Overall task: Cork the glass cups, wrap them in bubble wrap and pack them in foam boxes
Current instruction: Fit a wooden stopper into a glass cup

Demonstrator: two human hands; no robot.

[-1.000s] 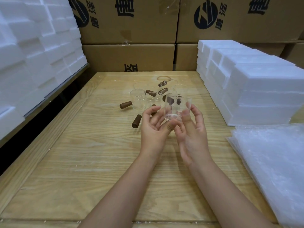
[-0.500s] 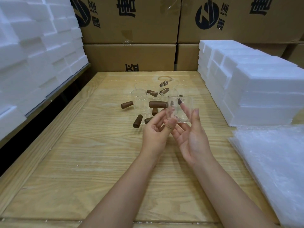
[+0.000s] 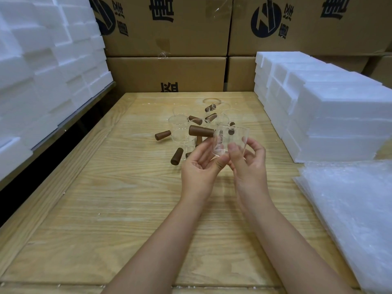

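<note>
- A clear glass cup point(image 3: 231, 141) is held in the air above a pale wooden tabletop point(image 3: 106, 209), seen from the person's own head height.
- The right hand point(image 3: 250, 166) is curled round the cup, with the thumb pressed on its near wall and the fingers wrapped behind it.
- The left hand point(image 3: 201, 166) is turned palm up just left of the cup, its fingers loosely curved towards the cup's left edge and its thumb at the cup's base; whether it actually grips cannot be told.
- A brown cork point(image 3: 201, 131) is seen lying level, its right end against the cup's left wall.
- Behind the cup, more empty glass cups point(image 3: 179, 122) and loose corks point(image 3: 177, 159) are scattered on the tabletop.
- Right of the cup, white foam boxes point(image 3: 339, 115) are stacked in rows.
- Nearer the viewer and right of the cup, a pile of bubble wrap sheets point(image 3: 350, 209) is laid.
- Far left of the cup, more white foam blocks point(image 3: 42, 60) are piled high.
- Well behind the cup, printed cardboard cartons point(image 3: 169, 39) are stacked.
</note>
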